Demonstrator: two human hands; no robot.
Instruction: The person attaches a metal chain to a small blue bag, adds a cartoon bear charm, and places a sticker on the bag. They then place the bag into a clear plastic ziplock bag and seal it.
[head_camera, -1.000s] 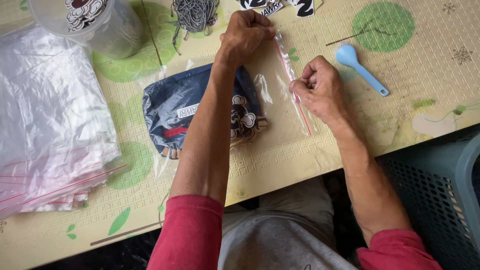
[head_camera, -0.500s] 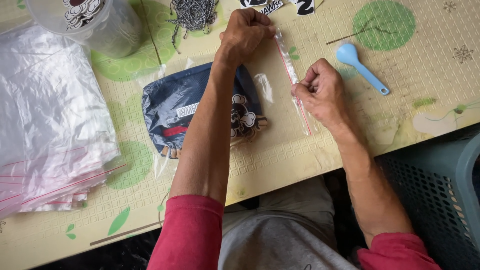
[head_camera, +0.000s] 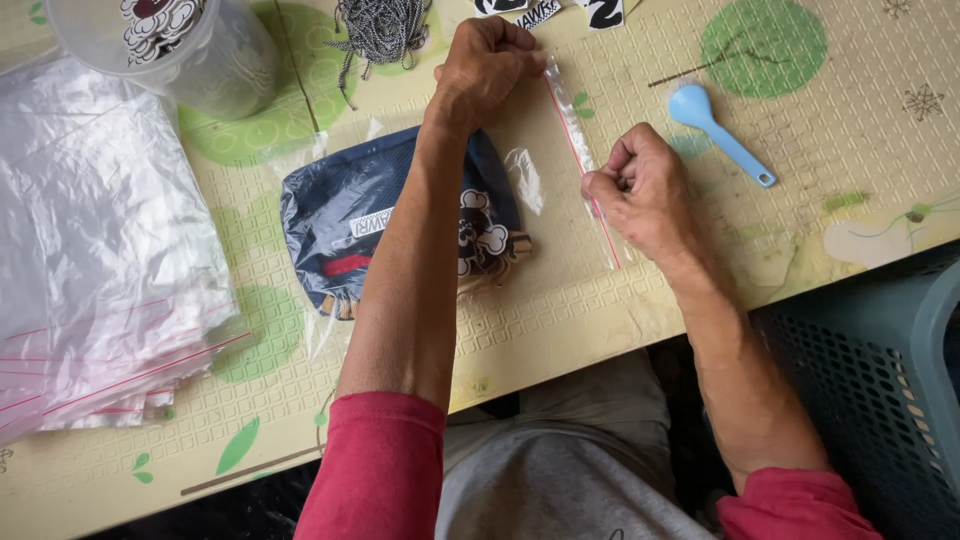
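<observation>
A clear zip bag (head_camera: 545, 190) lies on the table with a folded dark blue garment (head_camera: 345, 215) inside it, a cartoon patch showing. My left hand (head_camera: 487, 62) pinches the far end of the bag's red-lined zip strip (head_camera: 578, 150). Partway along the same strip, my right hand (head_camera: 640, 190) pinches it closer to me. My left forearm lies across the bag and hides part of the garment.
A stack of empty clear zip bags (head_camera: 95, 280) lies at left. A clear plastic tub (head_camera: 170, 45) stands at top left, a bundle of ball chains (head_camera: 380, 30) beside it. A light blue spoon (head_camera: 715, 130) lies at right. A dark plastic basket (head_camera: 870, 380) sits below the table's edge.
My right hand has slid a little along the zip strip toward my left hand. The left hand and the bag have stayed in place.
</observation>
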